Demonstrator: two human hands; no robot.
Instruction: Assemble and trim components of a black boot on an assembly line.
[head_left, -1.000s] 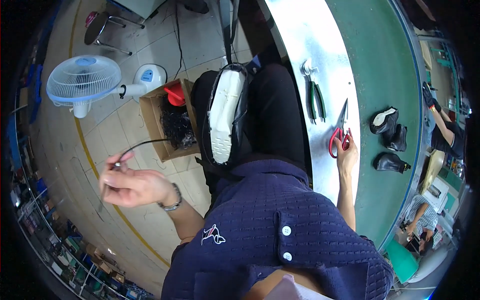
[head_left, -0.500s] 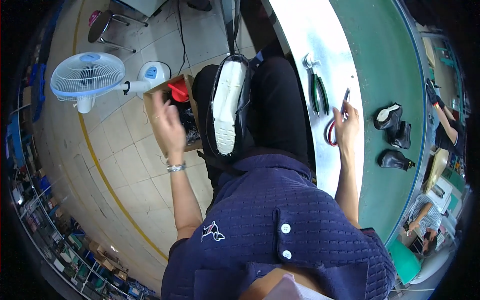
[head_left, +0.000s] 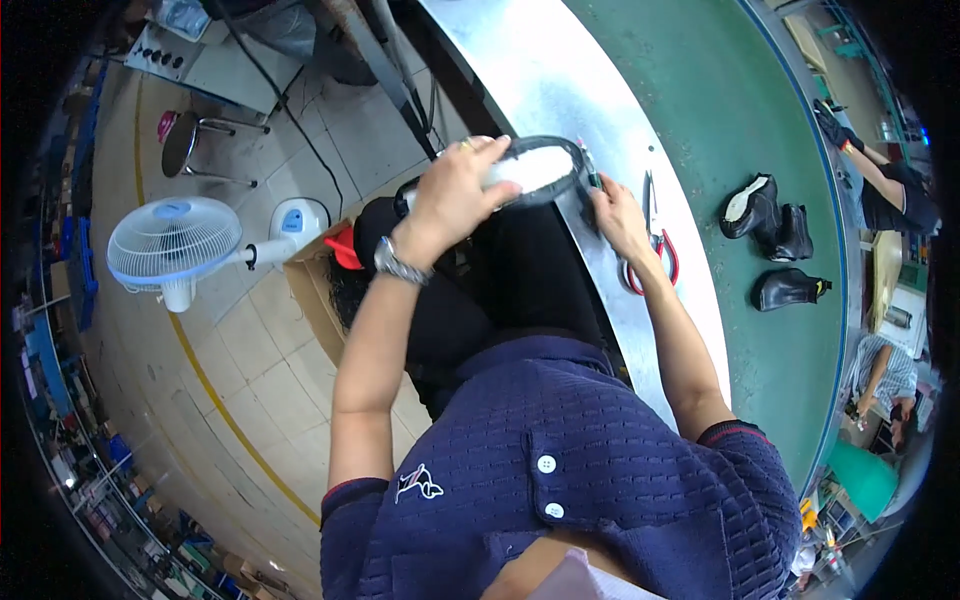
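My left hand (head_left: 455,195) is wrapped round a black shoe upper with a white sole-side insert (head_left: 540,170), held sideways above my knees, one end toward the bench. My right hand (head_left: 622,220) is closed at the bench edge beside the shoe. Its fingers are on the green-handled pliers (head_left: 597,181), most of which is hidden by the shoe and fingers. Red-handled scissors (head_left: 668,262) lie on the metal strip (head_left: 560,70) just right of my right wrist.
On the green bench (head_left: 690,80) stand several black shoes (head_left: 790,290). At left are a cardboard box (head_left: 315,300) with a red item (head_left: 345,248), a fan (head_left: 175,245) and a stool (head_left: 180,145). Another person's gloved hand (head_left: 835,125) shows at far right.
My left hand has moved right and taken hold of the shoe, which has turned from lengthwise to sideways. My right hand has moved from beside the scissors to the pliers. The view has shifted.
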